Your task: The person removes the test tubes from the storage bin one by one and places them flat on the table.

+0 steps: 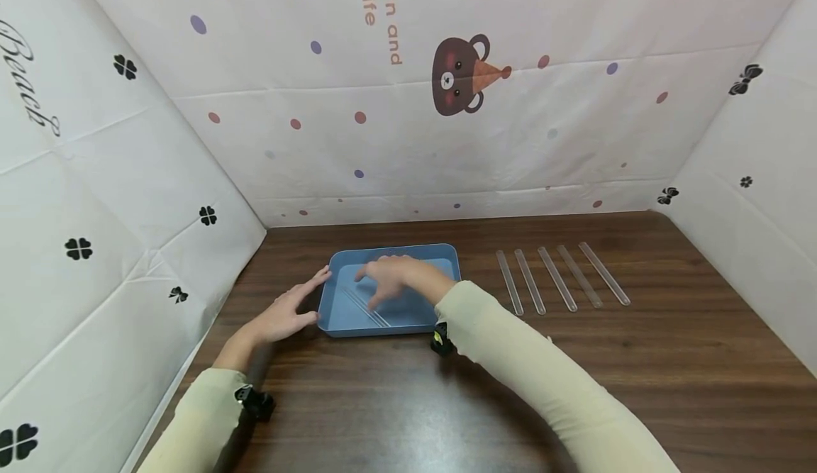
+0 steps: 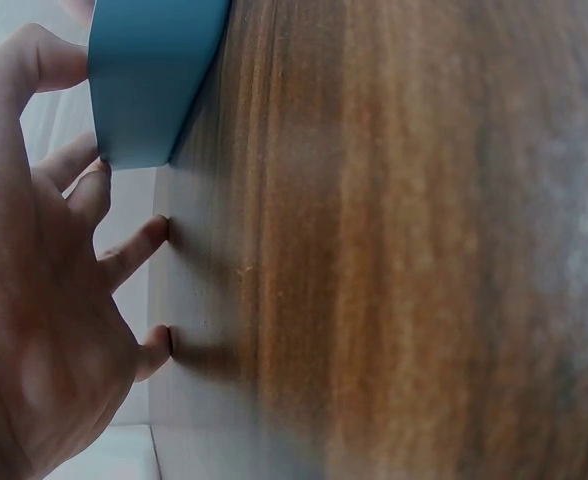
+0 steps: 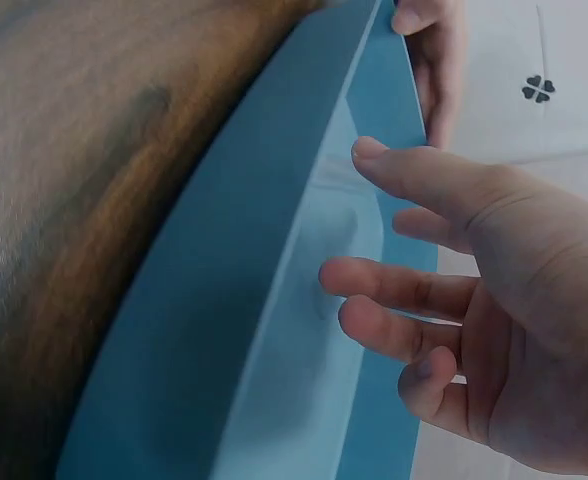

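Note:
A blue tray (image 1: pixel 450 254) sits on the brown table, with a few clear strips (image 1: pixel 365 305) lying inside it. My left hand (image 1: pixel 290 308) rests with straight fingers against the tray's left rim (image 2: pixel 149 90), its fingertips on the table. Over the tray hovers my right hand (image 1: pixel 389 281), fingers spread and relaxed, holding nothing; the right wrist view shows these fingers (image 3: pixel 404 290) above the tray floor (image 3: pixel 304 340). Several more clear strips (image 1: pixel 558 279) lie in a row on the table to the tray's right.
White patterned fabric walls (image 1: pixel 115 196) close in the table on the left, back and right. Bare wooden tabletop (image 1: pixel 638 374) stretches in front of and right of the tray.

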`<state>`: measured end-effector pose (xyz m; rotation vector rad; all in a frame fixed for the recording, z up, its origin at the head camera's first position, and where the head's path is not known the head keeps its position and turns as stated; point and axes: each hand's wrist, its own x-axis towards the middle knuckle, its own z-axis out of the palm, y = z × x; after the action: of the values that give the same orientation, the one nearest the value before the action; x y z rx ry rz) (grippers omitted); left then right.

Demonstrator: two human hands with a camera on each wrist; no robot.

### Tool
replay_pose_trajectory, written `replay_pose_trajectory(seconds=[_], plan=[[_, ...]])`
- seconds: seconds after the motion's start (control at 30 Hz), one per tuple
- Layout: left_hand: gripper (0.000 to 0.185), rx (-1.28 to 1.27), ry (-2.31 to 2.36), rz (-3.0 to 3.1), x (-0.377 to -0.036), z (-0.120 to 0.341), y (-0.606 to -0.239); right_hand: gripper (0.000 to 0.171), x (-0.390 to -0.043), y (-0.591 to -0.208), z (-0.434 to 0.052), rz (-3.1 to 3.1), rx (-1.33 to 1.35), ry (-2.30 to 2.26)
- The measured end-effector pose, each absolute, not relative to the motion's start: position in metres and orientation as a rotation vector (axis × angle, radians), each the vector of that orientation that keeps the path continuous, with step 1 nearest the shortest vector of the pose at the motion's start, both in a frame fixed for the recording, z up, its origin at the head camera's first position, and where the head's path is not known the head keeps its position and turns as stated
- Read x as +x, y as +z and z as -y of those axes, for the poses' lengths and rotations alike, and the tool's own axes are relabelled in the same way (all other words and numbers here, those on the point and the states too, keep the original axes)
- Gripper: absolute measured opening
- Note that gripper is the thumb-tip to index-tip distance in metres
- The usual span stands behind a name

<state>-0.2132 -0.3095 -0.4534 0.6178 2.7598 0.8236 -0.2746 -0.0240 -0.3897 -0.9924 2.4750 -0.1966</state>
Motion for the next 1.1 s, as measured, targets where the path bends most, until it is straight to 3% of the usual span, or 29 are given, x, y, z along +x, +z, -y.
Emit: replay_pose_trajectory(seconds=[0.53, 1.1], plan=[[0.084, 0.601, 0.843, -2.737, -0.214, 0.312, -0.455, 0.087, -0.273, -0.406, 0.045, -2.443, -0.88, -0.158], [0.084, 0.603, 0.844, -2.74, -0.214, 0.312, -0.454, 0.075, -0.272, -0.41, 0.045, -2.409, -0.842, -0.183]])
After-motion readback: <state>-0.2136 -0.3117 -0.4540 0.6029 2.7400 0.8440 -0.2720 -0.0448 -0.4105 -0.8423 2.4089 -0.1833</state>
